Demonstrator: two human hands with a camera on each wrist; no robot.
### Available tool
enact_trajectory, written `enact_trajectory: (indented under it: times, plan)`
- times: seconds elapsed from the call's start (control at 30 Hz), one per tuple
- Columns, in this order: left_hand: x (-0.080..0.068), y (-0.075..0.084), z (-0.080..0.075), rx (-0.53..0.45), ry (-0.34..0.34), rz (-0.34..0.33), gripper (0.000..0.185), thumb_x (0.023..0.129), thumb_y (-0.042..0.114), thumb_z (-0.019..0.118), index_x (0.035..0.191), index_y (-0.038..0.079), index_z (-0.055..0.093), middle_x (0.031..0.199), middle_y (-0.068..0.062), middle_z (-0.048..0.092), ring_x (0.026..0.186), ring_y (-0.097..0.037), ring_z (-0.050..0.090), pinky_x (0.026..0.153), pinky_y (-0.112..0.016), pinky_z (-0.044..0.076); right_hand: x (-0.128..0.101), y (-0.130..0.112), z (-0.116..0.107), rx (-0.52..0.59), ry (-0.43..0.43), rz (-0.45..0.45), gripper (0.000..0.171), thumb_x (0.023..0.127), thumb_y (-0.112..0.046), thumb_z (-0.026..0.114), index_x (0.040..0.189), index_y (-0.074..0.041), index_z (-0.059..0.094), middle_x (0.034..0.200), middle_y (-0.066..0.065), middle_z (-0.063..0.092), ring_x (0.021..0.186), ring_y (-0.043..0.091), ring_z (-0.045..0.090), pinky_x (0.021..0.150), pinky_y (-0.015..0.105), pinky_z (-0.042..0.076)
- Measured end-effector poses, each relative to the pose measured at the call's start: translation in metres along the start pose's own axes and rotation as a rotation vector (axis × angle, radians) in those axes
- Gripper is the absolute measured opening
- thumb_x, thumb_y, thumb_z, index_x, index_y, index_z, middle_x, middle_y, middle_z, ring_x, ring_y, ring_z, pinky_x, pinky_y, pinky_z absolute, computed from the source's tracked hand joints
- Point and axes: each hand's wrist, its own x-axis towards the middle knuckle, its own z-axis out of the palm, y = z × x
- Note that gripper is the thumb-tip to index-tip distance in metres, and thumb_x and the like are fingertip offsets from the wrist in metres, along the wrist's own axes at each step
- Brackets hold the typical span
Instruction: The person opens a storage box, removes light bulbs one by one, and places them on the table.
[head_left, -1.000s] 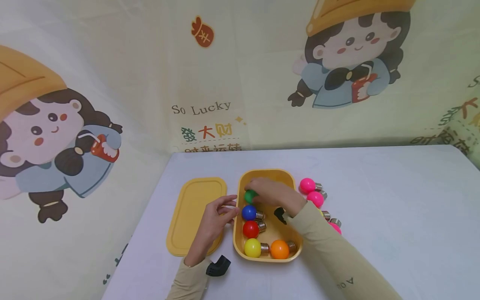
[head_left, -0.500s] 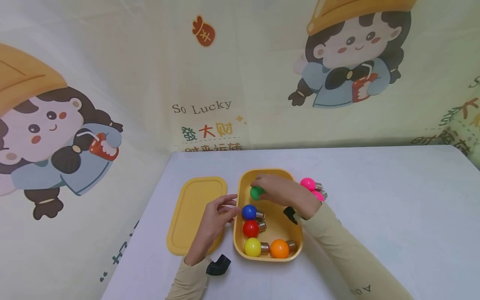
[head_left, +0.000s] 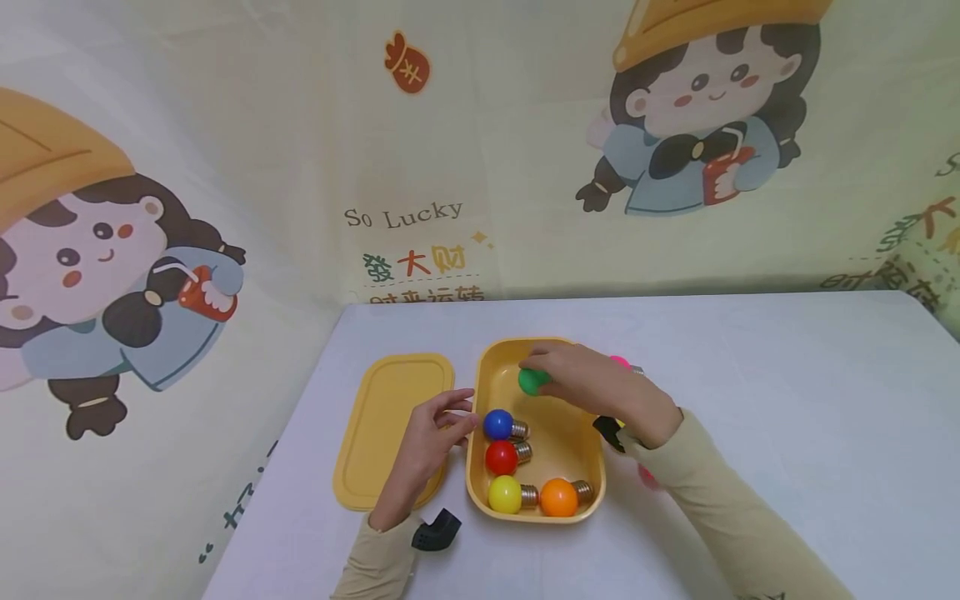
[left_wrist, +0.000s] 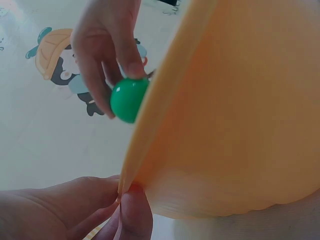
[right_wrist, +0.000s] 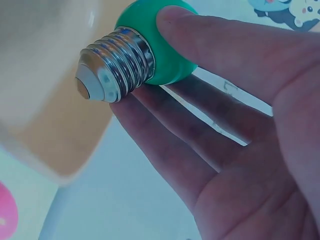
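My right hand pinches a green light bulb above the far part of a yellow plastic box. In the right wrist view the thumb presses the green globe, fingers lie beneath, and the silver screw base points out. My left hand stands at the box's left side; the left wrist view shows its thumb and fingers pinching the rim. Inside the box lie a blue bulb, a red bulb, a yellow bulb and an orange bulb.
A flat yellow lid lies on the white table, left of the box and partly under the left hand. To the right, pink bulbs show only in part behind the right arm. A printed cloth hangs behind the table.
My right hand has moved right and slightly away with the green bulb, from the box's left side towards its middle. The right forearm now covers more of the pink bulbs. My left hand keeps its place.
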Motion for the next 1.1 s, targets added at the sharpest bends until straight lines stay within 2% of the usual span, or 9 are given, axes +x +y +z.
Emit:
enact_trajectory:
  times: [0.7, 0.87, 1.1]
  plan:
    - [-0.002, 0.001, -0.001, 0.008, 0.019, -0.012, 0.042, 0.092, 0.014, 0.071, 0.132, 0.008, 0.062, 0.115, -0.013, 0.066, 0.094, -0.022, 0.068, 0.074, -0.033, 0.061, -0.047, 0.031, -0.017, 0.077, 0.056, 0.139, 0.037, 0.081, -0.004, 0.079, 0.116, -0.008, 0.070, 0.116, 0.008, 0.065, 0.105, 0.026, 0.064, 0.086, 0.039, 0.059]
    - [0.000, -0.001, 0.000, 0.020, 0.019, -0.020, 0.041, 0.092, 0.016, 0.072, 0.131, 0.009, 0.062, 0.115, -0.013, 0.066, 0.093, -0.021, 0.068, 0.074, -0.031, 0.060, -0.059, 0.038, -0.023, 0.087, 0.059, 0.171, 0.039, 0.081, -0.004, 0.079, 0.118, -0.009, 0.069, 0.117, 0.007, 0.064, 0.105, 0.026, 0.063, 0.084, 0.038, 0.060]
    - [0.000, -0.001, 0.001, 0.015, 0.014, -0.018, 0.041, 0.091, 0.017, 0.072, 0.131, 0.010, 0.063, 0.114, -0.012, 0.066, 0.093, -0.020, 0.068, 0.073, -0.027, 0.060, -0.072, 0.049, -0.028, 0.086, 0.062, 0.220, 0.039, 0.083, -0.005, 0.078, 0.120, -0.009, 0.067, 0.120, 0.008, 0.064, 0.108, 0.028, 0.062, 0.086, 0.043, 0.059]
